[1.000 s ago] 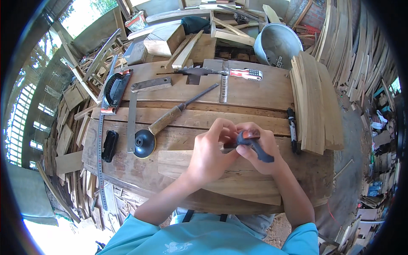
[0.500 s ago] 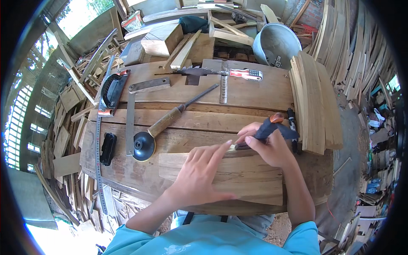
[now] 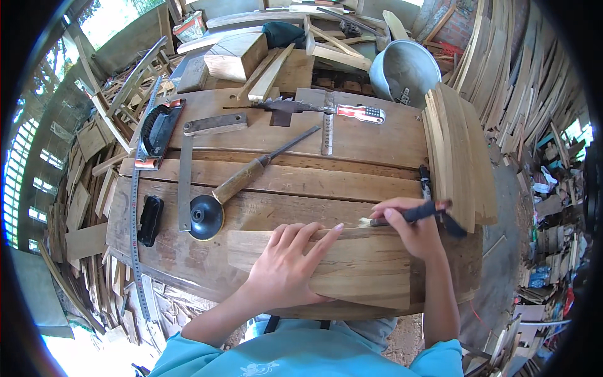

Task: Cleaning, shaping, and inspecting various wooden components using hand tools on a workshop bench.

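Note:
A pale wooden board (image 3: 367, 267) lies on the workbench right before me. My left hand (image 3: 287, 261) spans it, fingertips at its far edge and thumb toward the near edge, gripping it. Closed at the board's far right edge, my right hand (image 3: 411, 229) holds a slim hand tool with a black-wrapped handle (image 3: 419, 212). The tool lies almost level and points left. At its tip is a pale tuft; I cannot tell whether this is bristle or a wood shaving. A strip of dark wrapping hangs from the handle's rear end.
Left on the workbench (image 3: 282, 139) are a wood-handled chisel (image 3: 242, 178), a black round disc (image 3: 206, 217), a try square (image 3: 186, 182), a sanding block (image 3: 157, 135) and a tape measure (image 3: 149, 220). Behind are a screwdriver (image 3: 359, 113) and grey bucket (image 3: 407, 68). Curved boards (image 3: 461, 157) stand right.
My right hand has moved slightly right, and the tool has swung to point left, showing its pale tip. My left hand has settled lower over the board. The whole view has shifted a little.

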### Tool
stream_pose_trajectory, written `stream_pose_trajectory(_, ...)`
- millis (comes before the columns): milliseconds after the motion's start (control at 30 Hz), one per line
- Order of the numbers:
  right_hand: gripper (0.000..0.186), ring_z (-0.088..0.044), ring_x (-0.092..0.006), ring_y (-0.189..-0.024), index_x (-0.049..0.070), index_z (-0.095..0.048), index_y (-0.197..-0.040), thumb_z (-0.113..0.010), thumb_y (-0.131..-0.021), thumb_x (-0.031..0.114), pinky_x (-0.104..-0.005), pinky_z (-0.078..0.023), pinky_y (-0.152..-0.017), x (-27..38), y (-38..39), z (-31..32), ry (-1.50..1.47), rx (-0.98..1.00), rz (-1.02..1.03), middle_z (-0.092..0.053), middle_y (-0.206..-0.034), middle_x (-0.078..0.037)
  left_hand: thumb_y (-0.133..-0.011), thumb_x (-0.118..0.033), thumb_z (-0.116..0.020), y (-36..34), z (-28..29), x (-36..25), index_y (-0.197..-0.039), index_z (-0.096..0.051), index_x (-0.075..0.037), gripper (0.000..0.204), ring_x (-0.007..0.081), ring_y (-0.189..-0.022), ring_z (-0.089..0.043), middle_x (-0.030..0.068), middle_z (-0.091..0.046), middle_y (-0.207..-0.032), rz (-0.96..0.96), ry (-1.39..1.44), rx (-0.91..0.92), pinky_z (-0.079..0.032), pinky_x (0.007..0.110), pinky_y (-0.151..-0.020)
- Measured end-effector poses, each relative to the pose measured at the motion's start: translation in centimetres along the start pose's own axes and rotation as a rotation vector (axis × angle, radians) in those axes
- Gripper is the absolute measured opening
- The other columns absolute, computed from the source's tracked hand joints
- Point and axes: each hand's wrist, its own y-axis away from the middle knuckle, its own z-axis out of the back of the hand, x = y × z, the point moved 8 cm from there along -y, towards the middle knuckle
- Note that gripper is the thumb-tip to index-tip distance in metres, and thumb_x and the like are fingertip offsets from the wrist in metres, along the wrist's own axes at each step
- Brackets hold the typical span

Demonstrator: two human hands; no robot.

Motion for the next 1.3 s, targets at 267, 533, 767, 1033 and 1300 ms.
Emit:
stream_pose_trajectory(267, 0.024, -0.074, -0.0236, -0.095, -0.005, -0.075, -0.104, -0.057, -0.095, 0.009, -0.0329, -0.057, -0.090, 3.5, 3.4, 0.9, -0.171, -0.010, 0.151, -0.077, -0.104, -0.019, -0.049, -0.036, -0.092, 2.0, 0.8, -0.7, -0.151, -0.051, -0.017, 0.111, 0.0339, -0.127, -0.050, 0.0132, -0.050, -0.142, -0.085, -0.026, -0.091, -0.041, 0.050, -0.107)
stream_pose_trajectory(533, 0.037, -0.071, -0.0405, -0.107, -0.008, -0.072, -0.106, -0.059, -0.095, 0.025, -0.0516, -0.052, -0.103, 5.4, 6.0, 2.7, -0.306, -0.196, 0.416, -0.073, -0.110, -0.028, -0.046, -0.038, -0.092, 3.2, 2.0, -0.9, -0.146, -0.058, -0.017, 0.108, 0.0327, -0.127, -0.053, 0.0124, -0.053, -0.144, -0.138, 0.005, -0.228, -0.041, 0.051, -0.106)
stream_pose_trajectory(767, 0.044, -0.069, -0.0446, -0.110, -0.012, -0.071, -0.107, -0.057, -0.094, 0.028, -0.0594, -0.047, -0.107, 5.4, 8.3, 3.8, -0.436, -0.415, 0.479, -0.071, -0.110, -0.034, -0.046, -0.039, -0.092, 3.8, 2.8, -1.2, -0.141, -0.062, -0.016, 0.102, 0.0347, -0.123, -0.056, 0.0139, -0.057, -0.140, -0.177, 0.036, -0.340, -0.043, 0.053, -0.102)
stream_pose_trajectory(1033, 0.049, -0.069, -0.0473, -0.109, -0.011, -0.070, -0.107, -0.059, -0.092, 0.034, -0.0603, -0.047, -0.107, 6.1, 10.5, 3.7, -0.442, -0.427, 0.529, -0.071, -0.109, -0.035, -0.045, -0.035, -0.092, 3.7, 4.7, -0.3, -0.139, -0.061, -0.008, 0.102, 0.0383, -0.115, -0.059, 0.0196, -0.059, -0.134, -0.153, 0.044, -0.505, -0.045, 0.051, -0.095)
stream_pose_trajectory(1300, 0.047, -0.070, -0.0412, -0.097, -0.004, -0.075, -0.093, -0.063, -0.090, 0.041, -0.0524, -0.053, -0.096, 6.7, 11.6, 2.9, -0.469, -0.362, 0.518, -0.075, -0.093, -0.027, -0.042, -0.028, -0.091, 3.4, 6.0, 1.2, -0.136, -0.063, -0.009, 0.100, 0.0376, -0.115, -0.057, 0.0195, -0.059, -0.134, -0.097, 0.035, -0.614, -0.047, 0.047, -0.090)
